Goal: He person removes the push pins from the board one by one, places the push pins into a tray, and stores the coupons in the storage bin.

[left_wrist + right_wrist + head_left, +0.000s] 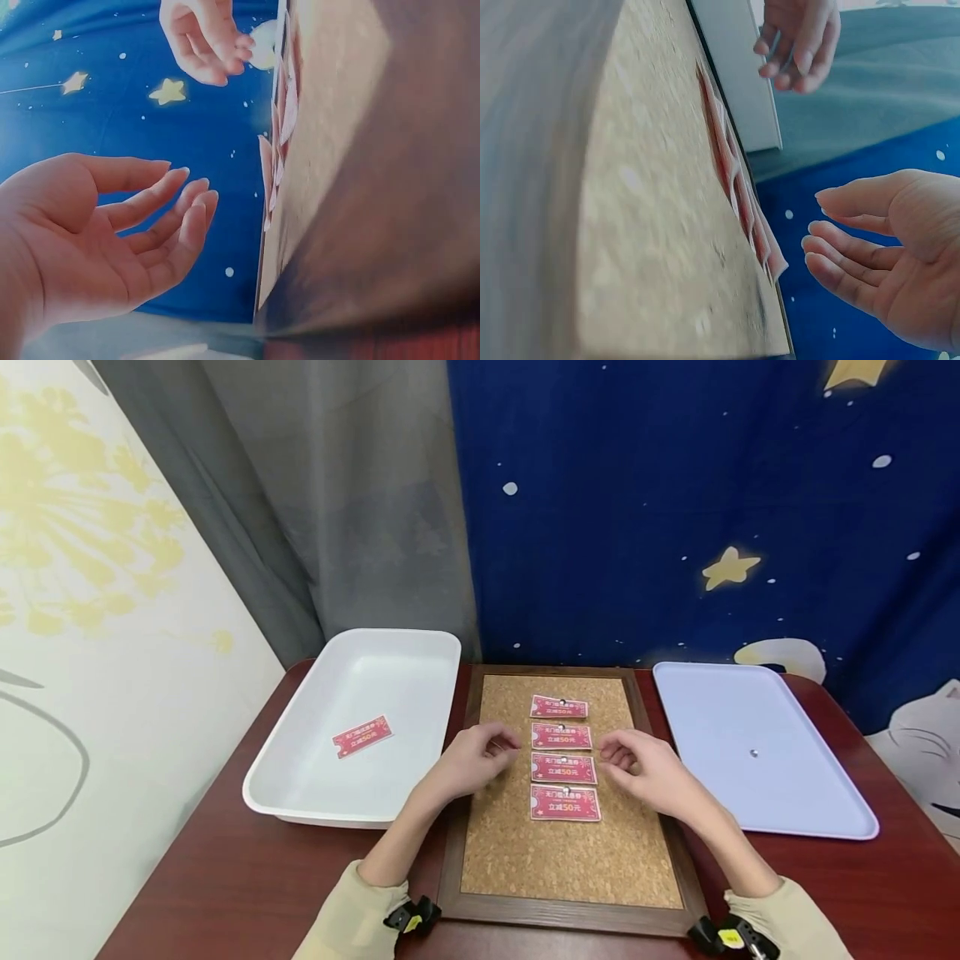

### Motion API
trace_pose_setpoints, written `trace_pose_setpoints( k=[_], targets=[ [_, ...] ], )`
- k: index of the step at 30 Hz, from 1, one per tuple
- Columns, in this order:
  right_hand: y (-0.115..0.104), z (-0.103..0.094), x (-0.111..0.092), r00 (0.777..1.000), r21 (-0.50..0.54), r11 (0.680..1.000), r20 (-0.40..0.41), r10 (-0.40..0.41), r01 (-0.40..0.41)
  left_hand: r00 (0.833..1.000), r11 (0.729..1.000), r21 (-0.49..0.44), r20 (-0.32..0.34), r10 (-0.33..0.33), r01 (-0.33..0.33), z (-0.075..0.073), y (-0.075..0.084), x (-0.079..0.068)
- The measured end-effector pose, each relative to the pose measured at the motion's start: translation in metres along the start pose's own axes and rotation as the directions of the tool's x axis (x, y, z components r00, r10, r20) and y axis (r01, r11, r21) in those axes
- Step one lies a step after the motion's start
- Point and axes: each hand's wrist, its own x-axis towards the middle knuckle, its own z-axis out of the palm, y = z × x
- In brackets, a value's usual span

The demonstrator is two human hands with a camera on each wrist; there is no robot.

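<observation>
Several red paper coupons point(566, 803) form a column on a wood-framed cork board point(570, 868), each with a small pin at its top edge. To the left of the column hovers my left hand point(480, 758), fingers loosely bent and holding nothing. My right hand point(648, 768) is on the other side, equally bare, its fingertips close to the coupons' right ends. Both wrist views show the left hand point(127, 232) and right hand point(892, 247) apart from the board, with the coupons' edges lifting a little off the cork.
A deep white tray point(300, 760) on the left has a single coupon point(362, 737) lying in it. At the right, a shallow pale lavender tray point(787, 793) holds one small pin point(754, 752). Curtains hang behind the dark red table point(247, 893).
</observation>
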Motion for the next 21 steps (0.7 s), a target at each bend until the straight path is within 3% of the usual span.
trace_pose_setpoints(
  k=[9, 21],
  targets=[
    [-0.009, 0.012, 0.008, 0.998, 0.011, 1.0, 0.058, -0.022, 0.022, 0.997, 0.999, -0.016, 0.075, -0.028, 0.03, 0.012, 0.008, 0.009],
    [-0.007, 0.02, 0.014, 0.981, 0.027, 0.998, 0.183, -0.062, 0.058, 0.983, 0.998, 0.065, 0.181, -0.029, 0.018, 0.022, 0.007, 0.021]
  ],
)
